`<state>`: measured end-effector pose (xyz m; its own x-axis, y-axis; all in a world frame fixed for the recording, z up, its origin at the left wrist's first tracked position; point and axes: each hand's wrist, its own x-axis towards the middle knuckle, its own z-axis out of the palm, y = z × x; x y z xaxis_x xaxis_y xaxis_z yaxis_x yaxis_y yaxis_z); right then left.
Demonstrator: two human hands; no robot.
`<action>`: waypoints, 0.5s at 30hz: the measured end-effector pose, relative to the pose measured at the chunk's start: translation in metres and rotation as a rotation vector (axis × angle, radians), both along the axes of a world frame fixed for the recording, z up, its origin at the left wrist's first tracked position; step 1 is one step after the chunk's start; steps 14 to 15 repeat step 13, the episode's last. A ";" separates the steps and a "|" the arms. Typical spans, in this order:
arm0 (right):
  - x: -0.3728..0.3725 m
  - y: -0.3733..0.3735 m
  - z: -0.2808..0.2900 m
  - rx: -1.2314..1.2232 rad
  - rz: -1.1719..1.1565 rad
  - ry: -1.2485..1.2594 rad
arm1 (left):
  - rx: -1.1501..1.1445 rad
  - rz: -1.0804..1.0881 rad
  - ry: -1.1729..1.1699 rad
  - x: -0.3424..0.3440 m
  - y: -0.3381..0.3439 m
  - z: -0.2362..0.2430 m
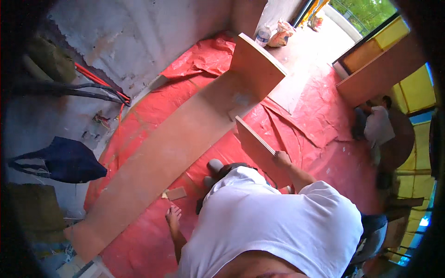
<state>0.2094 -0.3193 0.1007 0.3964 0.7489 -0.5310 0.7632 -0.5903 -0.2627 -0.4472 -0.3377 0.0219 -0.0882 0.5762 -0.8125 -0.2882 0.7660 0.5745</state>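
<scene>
My right hand is closed around the upper edge of a reddish-brown wooden board, which stands tilted on its edge over the red sheeting. My left hand hangs low with its fingers loosely apart and nothing visible in them. Just beyond its fingertips lies a small wooden block with a paler scrap beside it. A long wooden panel stretches diagonally ahead of me, and an upright end board stands at its far end. The near end of the panel meets another short wooden piece.
Red plastic sheeting covers the floor. At the right, a person in a white shirt crouches beside a large board. A dark blue bag hangs at the left near cables. A plastic bottle stands by the far wall.
</scene>
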 end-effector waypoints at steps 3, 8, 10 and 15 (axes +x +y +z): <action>0.075 -0.043 -0.045 -0.006 0.230 -0.114 | -0.127 0.087 -0.210 0.024 -0.023 -0.061; 0.078 0.013 0.015 0.165 -0.024 -0.075 | -0.500 -0.167 -0.061 0.055 -0.121 -0.108; 0.096 0.033 0.015 0.188 -0.103 -0.062 | -0.493 0.046 -0.133 0.081 -0.139 -0.093; 0.117 0.083 0.030 0.186 -0.111 -0.054 | -0.182 -0.031 -0.065 0.118 -0.178 -0.078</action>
